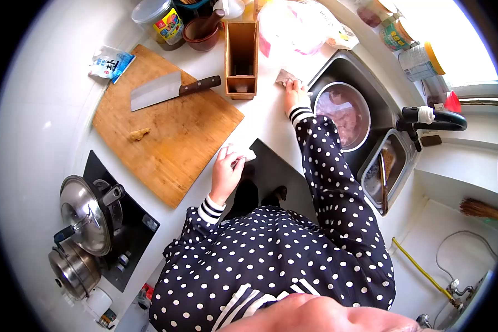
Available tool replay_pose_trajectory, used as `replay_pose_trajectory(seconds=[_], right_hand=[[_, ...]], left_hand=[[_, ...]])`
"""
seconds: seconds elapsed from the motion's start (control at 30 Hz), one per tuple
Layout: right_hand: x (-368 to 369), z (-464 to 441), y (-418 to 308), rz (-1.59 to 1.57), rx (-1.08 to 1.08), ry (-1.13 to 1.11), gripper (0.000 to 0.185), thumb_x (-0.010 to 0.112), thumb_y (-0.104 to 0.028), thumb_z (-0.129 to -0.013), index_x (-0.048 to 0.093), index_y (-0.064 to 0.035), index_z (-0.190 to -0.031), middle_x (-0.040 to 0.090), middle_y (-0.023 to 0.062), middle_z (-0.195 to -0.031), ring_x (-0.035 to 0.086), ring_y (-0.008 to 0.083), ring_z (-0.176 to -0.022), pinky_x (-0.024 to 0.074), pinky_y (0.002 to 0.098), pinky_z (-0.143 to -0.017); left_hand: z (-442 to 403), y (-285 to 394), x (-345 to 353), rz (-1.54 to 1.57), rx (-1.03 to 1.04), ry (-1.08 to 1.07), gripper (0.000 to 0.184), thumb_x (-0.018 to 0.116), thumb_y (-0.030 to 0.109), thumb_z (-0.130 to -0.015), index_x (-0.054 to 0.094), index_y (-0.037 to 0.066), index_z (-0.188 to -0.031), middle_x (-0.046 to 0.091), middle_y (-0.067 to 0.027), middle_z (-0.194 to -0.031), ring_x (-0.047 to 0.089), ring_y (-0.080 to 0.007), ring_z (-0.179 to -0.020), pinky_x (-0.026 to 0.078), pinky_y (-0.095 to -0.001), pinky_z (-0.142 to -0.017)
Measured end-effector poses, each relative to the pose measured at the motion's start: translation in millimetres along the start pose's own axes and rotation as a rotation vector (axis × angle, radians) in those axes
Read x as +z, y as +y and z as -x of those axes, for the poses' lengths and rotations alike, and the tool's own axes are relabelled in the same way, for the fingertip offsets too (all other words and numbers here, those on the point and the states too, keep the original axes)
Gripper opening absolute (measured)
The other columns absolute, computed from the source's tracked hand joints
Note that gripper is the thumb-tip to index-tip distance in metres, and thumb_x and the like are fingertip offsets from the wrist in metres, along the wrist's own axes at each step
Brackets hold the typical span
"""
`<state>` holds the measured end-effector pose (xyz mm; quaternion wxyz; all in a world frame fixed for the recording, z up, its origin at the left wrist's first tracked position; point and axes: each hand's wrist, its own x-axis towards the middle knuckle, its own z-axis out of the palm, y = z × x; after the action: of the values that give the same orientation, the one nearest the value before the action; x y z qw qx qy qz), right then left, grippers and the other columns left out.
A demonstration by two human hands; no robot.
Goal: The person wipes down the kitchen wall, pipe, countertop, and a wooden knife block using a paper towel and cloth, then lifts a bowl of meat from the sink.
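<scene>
My left hand [227,172] is closed on a crumpled white tissue [242,152] near the front edge of the counter, beside the cutting board [166,144]. Stretched out to the left of the sink, my right hand [296,94] touches a small greyish-pink cloth [285,77] on the white counter. A cleaver [157,91] with a dark handle lies on the wooden board, and a small yellowish piece [140,134] is near it. In the sink [337,61] stands a round pot [317,102] holding pinkish meat in water.
A wooden knife block [241,55], a brown mortar [200,36] and a plastic jar [160,25] stand at the back. On the left are a lidded wok [86,210] and steel pot [74,268]. A black faucet [431,119] reaches over the sink's right side.
</scene>
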<state>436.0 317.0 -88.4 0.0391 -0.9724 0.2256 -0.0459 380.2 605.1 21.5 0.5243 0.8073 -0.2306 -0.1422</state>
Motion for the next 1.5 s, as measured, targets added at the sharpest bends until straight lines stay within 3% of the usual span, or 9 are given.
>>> replay_pose_trajectory(seconds=[0.1,0.27,0.47,0.57,0.7,0.87,1.03,1.17,1.5], right_hand=[[-11.9,19.5,-37.6,0.109,-0.023,-0.200,0.036,0.038,-0.018,-0.088,0.046,-0.0103,-0.123,0.042,0.0105,-0.124,0.039,0.0262,-0.119,0.0370,0.0700,-0.079],[-52.0,48.7,-27.8,-0.571,-0.040,-0.145,0.044,0.061,-0.023,-0.078,0.052,-0.0116,-0.119,0.052,0.0180,-0.115,0.055,0.0372,-0.101,0.0442,0.0404,-0.089],[-100.4,47.2,-24.7,-0.476,-0.059,-0.122,0.057,0.057,-0.039,-0.082,0.043,-0.0100,-0.130,0.039,0.0199,-0.134,0.038,0.0360,-0.122,0.0280,0.0433,-0.102],[-100.6,49.5,-27.5,-0.449,-0.111,-0.168,0.054,0.060,-0.034,-0.081,0.046,-0.0115,-0.128,0.041,0.0180,-0.133,0.040,0.0365,-0.120,0.0293,0.0435,-0.102],[-33.7,67.1,-15.3,-0.296,-0.332,-0.128,0.048,0.063,-0.024,-0.076,0.052,-0.0196,-0.123,0.044,0.0111,-0.130,0.046,0.0339,-0.110,0.0356,0.0402,-0.097],[-69.8,148.5,13.5,-0.333,-0.197,-0.186,0.048,0.067,-0.015,-0.070,0.057,-0.0153,-0.118,0.047,0.0149,-0.123,0.045,0.0351,-0.112,0.0380,0.0424,-0.095],[-72.9,286.0,105.4,-0.408,0.059,-0.014,0.049,0.066,-0.006,-0.068,0.059,-0.0171,-0.114,0.047,0.0161,-0.121,0.047,0.0368,-0.107,0.0390,0.0443,-0.094],[-78.0,397.3,179.9,-0.251,0.564,-0.004,0.052,0.065,-0.008,-0.070,0.056,-0.0178,-0.120,0.048,0.0167,-0.117,0.047,0.0368,-0.106,0.0396,0.0432,-0.093],[-75.7,311.9,86.1,-0.358,0.476,0.139,0.038,0.065,-0.012,-0.070,0.058,-0.0138,-0.107,0.047,0.0143,-0.114,0.046,0.0366,-0.098,0.0427,0.0450,-0.084]], left_hand=[[-20.6,-13.8,15.7,-0.073,0.080,-0.004,0.012,0.061,0.002,-0.080,0.064,-0.001,-0.092,0.056,-0.0158,-0.100,0.060,-0.0241,-0.090,0.051,-0.0293,-0.074],[-63.8,-19.2,49.3,-0.105,0.093,-0.043,0.017,0.061,0.006,-0.081,0.064,0.003,-0.097,0.057,-0.0185,-0.104,0.058,-0.0287,-0.095,0.048,-0.0337,-0.077],[-86.7,-9.8,65.6,-0.407,0.132,-0.023,0.065,0.062,0.011,-0.077,0.032,0.009,-0.134,0.050,-0.0224,-0.101,0.056,-0.0390,-0.083,0.047,-0.0429,-0.074],[-86.5,-2.9,59.6,-0.461,0.212,0.039,0.070,0.065,0.010,-0.075,0.030,0.007,-0.135,0.048,-0.0227,-0.106,0.054,-0.0373,-0.091,0.046,-0.0414,-0.079],[-88.9,-24.3,56.0,-0.585,0.152,-0.061,0.030,0.066,0.014,-0.074,0.059,0.000,-0.100,0.054,-0.0195,-0.096,0.058,-0.0345,-0.083,0.048,-0.0412,-0.072],[-60.2,-21.1,37.2,-0.338,0.224,0.009,0.009,0.053,0.004,-0.081,0.060,-0.001,-0.084,0.060,-0.0119,-0.085,0.061,-0.0250,-0.080,0.050,-0.0336,-0.070],[-43.2,-35.5,31.9,0.832,-0.475,-0.398,0.019,0.046,0.010,-0.091,0.056,0.006,-0.107,0.062,-0.0047,-0.101,0.060,-0.0147,-0.090,0.049,-0.0307,-0.082],[-28.0,-13.2,43.8,0.919,-0.472,-0.470,0.028,0.044,0.020,-0.094,0.052,0.006,-0.117,0.060,-0.0050,-0.107,0.057,-0.0170,-0.099,0.048,-0.0335,-0.084],[0.5,47.9,96.2,0.751,-0.471,-0.790,0.023,0.050,0.016,-0.090,0.057,0.002,-0.107,0.064,-0.0059,-0.098,0.062,-0.0143,-0.088,0.050,-0.0272,-0.077]])
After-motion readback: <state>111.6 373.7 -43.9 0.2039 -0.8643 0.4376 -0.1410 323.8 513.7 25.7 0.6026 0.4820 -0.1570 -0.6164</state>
